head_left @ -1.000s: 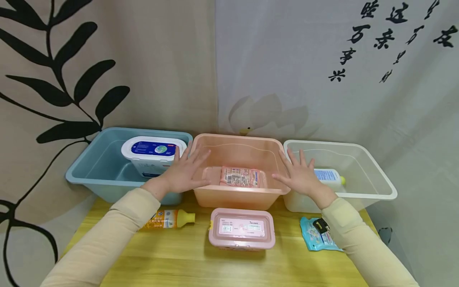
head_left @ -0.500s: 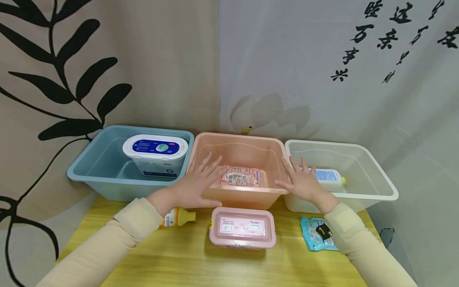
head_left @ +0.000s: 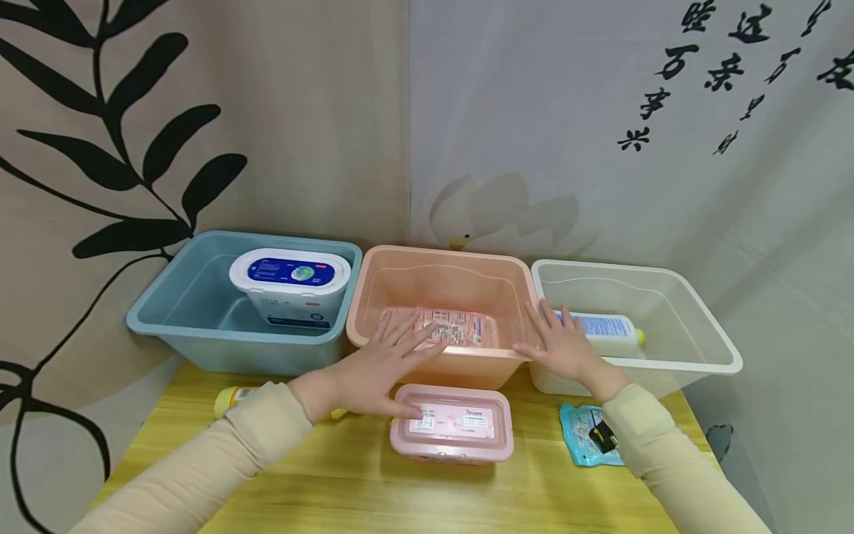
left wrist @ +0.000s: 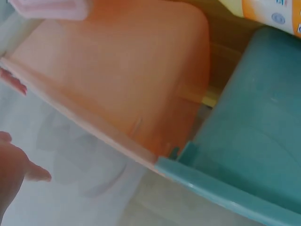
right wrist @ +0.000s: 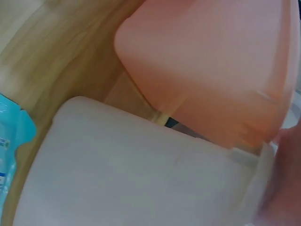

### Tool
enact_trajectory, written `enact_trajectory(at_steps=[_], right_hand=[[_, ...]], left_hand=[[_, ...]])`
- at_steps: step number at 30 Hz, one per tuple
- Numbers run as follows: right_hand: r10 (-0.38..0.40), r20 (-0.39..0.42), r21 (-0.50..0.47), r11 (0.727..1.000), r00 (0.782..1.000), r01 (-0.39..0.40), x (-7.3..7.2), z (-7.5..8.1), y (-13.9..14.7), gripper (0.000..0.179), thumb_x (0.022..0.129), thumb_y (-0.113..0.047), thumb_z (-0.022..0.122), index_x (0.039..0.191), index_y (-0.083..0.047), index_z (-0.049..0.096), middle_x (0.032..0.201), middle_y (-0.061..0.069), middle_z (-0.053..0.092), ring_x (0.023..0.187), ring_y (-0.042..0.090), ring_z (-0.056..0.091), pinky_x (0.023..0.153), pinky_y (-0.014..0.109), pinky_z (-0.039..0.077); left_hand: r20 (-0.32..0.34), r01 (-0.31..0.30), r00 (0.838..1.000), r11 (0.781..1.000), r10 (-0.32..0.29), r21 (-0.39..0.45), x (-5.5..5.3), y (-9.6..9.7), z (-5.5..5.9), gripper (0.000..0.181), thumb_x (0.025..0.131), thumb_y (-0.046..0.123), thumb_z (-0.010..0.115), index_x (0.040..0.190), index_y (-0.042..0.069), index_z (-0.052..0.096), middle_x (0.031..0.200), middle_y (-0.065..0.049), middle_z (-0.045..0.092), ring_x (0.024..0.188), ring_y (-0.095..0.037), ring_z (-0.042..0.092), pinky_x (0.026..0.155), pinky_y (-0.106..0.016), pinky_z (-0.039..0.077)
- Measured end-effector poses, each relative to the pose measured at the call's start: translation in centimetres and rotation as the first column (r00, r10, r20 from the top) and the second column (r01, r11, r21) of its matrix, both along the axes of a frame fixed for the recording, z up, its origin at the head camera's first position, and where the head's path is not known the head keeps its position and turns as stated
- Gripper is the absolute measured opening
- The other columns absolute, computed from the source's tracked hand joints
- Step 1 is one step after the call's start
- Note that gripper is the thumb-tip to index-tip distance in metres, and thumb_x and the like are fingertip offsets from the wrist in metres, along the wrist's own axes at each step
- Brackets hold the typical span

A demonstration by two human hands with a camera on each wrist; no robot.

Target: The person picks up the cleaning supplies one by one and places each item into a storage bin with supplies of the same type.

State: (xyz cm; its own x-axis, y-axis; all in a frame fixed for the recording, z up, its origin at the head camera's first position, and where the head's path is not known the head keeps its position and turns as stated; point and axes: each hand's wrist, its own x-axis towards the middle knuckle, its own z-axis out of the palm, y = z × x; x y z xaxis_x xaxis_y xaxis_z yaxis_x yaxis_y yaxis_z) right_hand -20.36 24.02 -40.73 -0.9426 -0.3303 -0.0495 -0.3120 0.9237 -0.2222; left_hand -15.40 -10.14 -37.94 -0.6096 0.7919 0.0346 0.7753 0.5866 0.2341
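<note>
the glossy, rounded pink box (head_left: 451, 437) rests on the wood-grained desk (head_left: 547, 497), before the smooth orange bin (head_left: 474, 368); in the head view the left grip (head_left: 373, 374) overlaps its far left part, fingers splayed, holding nothing. it is nearer the box than a second ago. the right grip (head_left: 565, 350), likewise splayed, is by the white bin (head_left: 694, 366).

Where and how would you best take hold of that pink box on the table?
Probably by its two short ends, the left hand coming from the left and the right hand from the right. The pink box lies flat, wider side to side than front to back, and the peach tub close behind crowds its back side. I'd grip low, in case the lid lifts off.
</note>
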Motion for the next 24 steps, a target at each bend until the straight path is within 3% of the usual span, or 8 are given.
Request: enact_trajectory(at_steps=[7, 16, 24], right_hand=[[0.003, -0.009, -0.021, 1.000, 1.000, -0.003, -0.1, -1.2, 0.3, 0.083, 0.090, -0.055, 0.048, 0.150, -0.007, 0.017, 0.154, 0.027, 0.010, 0.134, 0.059, 0.010, 0.110, 0.066, 0.014], [0.009, -0.015, -0.035, 0.999, 1.000, -0.009, -0.1, -1.2, 0.2, 0.082, 0.090, -0.055, 0.049, 0.150, -0.007, 0.018, 0.154, 0.028, 0.011, 0.138, 0.051, 0.012, 0.111, 0.062, 0.017], [0.009, -0.019, -0.045, 0.999, 1.000, -0.010, -0.3, -1.4, 0.3, 0.083, 0.090, -0.053, 0.051, 0.150, -0.007, 0.019, 0.154, 0.027, 0.009, 0.140, 0.046, 0.013, 0.110, 0.060, 0.021]], left_hand=[[0.001, 0.033, 0.999, 0.999, -0.033, -0.013, 0.4, 0.3, -1.0, 0.091, 0.080, 0.061, 0.059, 0.151, 0.023, 0.017, 0.159, -0.005, 0.002, 0.145, -0.033, -0.009, 0.110, -0.062, -0.013], [-0.030, 0.106, 0.994, 0.994, -0.106, -0.027, 1.0, 1.1, -2.0, 0.091, 0.079, 0.064, 0.058, 0.151, 0.023, 0.018, 0.159, -0.006, 0.007, 0.146, -0.034, 0.002, 0.112, -0.064, -0.001], [-0.012, 0.143, 0.989, 0.989, -0.144, -0.046, 1.4, 1.7, -2.9, 0.089, 0.081, 0.064, 0.056, 0.151, 0.024, 0.019, 0.159, -0.008, 0.005, 0.146, -0.034, -0.002, 0.113, -0.061, -0.005]])
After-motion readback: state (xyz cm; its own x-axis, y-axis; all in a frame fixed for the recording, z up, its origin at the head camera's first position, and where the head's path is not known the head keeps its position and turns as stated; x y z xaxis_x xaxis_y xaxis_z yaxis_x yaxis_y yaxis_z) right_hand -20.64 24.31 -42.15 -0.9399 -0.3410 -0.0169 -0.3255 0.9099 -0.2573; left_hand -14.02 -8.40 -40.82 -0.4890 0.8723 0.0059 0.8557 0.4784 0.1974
